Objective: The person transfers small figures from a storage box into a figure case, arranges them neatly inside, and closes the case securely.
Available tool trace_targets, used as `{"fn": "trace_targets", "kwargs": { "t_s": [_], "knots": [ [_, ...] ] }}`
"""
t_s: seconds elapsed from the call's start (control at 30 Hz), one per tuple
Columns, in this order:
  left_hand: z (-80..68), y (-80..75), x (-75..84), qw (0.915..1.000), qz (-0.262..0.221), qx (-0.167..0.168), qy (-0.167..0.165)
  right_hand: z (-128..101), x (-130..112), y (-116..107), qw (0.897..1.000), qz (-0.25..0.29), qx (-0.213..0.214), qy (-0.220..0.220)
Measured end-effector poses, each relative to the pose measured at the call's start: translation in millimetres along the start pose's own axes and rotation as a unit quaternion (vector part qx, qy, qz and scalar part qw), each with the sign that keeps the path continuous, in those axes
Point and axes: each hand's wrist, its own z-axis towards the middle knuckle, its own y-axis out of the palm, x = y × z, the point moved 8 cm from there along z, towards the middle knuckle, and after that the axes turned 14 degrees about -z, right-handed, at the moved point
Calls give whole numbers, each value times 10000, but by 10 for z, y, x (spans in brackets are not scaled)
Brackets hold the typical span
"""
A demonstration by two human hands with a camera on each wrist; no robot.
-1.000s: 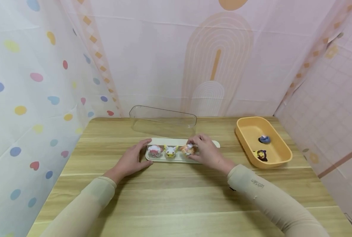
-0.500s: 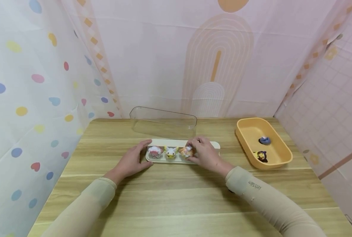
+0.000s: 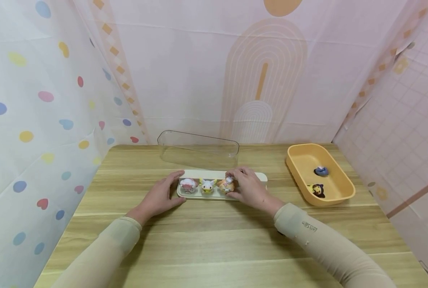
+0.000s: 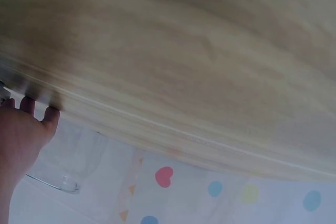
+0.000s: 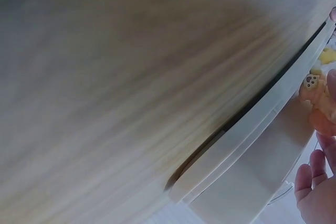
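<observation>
A long cream tray [image 3: 262, 176] lies mid-table with three small figures in a row: a pink-white one [image 3: 188, 185], a yellow-white one [image 3: 207, 185] and an orange one [image 3: 226, 185]. My left hand [image 3: 159, 196] holds the tray's left end, thumb at its near side and fingers at the far side. My right hand [image 3: 248, 187] pinches the orange figure on the tray. In the right wrist view the orange figure [image 5: 314, 94] shows above the tray's edge [image 5: 247, 145], next to my fingers [image 5: 310, 182]. The left wrist view shows my palm [image 4: 18, 135] under the table's edge.
A clear plastic cover [image 3: 198, 149] lies just behind the tray. At the right stands a yellow bin [image 3: 338, 194] holding a blue figure [image 3: 321, 171] and a dark-and-yellow figure [image 3: 317, 189]. Patterned curtains close in the wooden table [image 3: 214, 236] on three sides.
My right hand has eased slightly left with the orange figure, settling it beside the yellow-white one. The left hand has stayed on the tray's end.
</observation>
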Motion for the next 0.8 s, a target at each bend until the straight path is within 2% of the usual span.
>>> {"fn": "trace_targets", "kwargs": {
  "t_s": [0.57, 0.8],
  "knots": [
    [15, 12, 14, 10000, -16, -43, 2, -21, 1, -25, 9997, 204, -40, 102],
    [12, 8, -18, 10000, 24, -28, -40, -59, 40, -215, 9997, 3, 194, 129]
  ]
}}
